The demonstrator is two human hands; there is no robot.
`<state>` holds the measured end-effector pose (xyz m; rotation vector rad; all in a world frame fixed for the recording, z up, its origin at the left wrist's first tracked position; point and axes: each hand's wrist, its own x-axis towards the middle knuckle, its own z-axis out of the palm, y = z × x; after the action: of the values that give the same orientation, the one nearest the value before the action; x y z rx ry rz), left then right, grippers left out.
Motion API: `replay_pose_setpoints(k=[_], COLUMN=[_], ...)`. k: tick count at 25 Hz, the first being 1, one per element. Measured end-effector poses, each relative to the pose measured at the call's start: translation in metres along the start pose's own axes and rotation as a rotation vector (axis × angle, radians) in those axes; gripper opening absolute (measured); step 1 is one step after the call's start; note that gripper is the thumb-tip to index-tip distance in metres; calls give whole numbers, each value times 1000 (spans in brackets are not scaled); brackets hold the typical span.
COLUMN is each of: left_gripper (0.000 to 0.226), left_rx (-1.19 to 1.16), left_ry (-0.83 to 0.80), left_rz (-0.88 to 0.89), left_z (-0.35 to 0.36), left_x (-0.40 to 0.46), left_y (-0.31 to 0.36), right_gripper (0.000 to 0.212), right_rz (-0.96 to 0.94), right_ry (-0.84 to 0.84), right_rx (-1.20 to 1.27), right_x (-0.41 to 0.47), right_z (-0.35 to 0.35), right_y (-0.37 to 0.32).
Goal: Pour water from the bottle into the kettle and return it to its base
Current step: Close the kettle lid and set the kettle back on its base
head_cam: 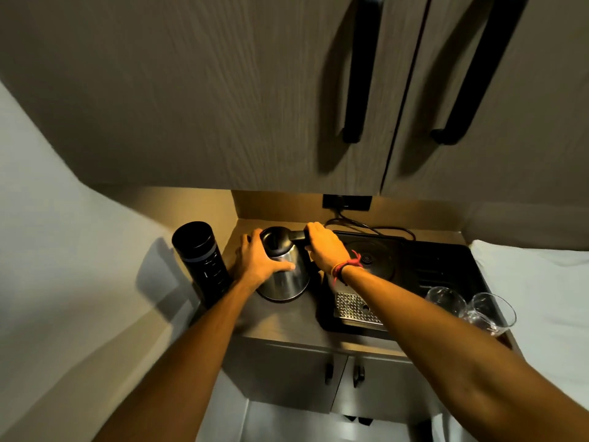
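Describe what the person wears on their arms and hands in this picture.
Both forearms are bare, with no sleeves in view and no gloves. The left hand wears nothing visible. The right hand has a red thread bracelet tied around its wrist, loose ends sticking out.

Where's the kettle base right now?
Head view, right of centre: the kettle base sits empty on the black tray, partly behind the right hand.

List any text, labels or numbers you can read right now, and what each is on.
None can be read.
Bottle: pale marks down its dark side, too blurred to read.
Kettle: no print visible.
Kettle base: only ring shapes.
Wall socket: small mark, too small to read.
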<state>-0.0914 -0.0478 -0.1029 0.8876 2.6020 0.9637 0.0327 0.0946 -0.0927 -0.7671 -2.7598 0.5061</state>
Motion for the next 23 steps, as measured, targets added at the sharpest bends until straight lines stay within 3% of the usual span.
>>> replay_pose_setpoints(k=[6, 9, 11, 13, 17, 23], left_gripper=[105, 104, 103, 106, 113, 115], left_rx=[-13, -149, -198, -126, 63, 166], left_ry=[94, 57, 27, -1, -95, -115], left_rz=[154, 234, 283, 327, 370, 431], left_z=[10, 24, 35, 48, 77, 100], left_x=[7, 10, 10, 5, -8, -14], left_y=[60, 98, 122, 146, 177, 187], right_gripper=[30, 41, 34, 24, 47, 33], right_rz=[6, 51, 123, 197, 287, 294], right_ry=[146, 178, 176, 167, 193, 195], right_rx=[10, 26, 33, 58, 159, 111], right_x=[-3, -11, -17, -27, -52, -72], right_z=[-55, -86, -104, -117, -127, -123], right_y=[34, 61, 81, 103, 141, 170])
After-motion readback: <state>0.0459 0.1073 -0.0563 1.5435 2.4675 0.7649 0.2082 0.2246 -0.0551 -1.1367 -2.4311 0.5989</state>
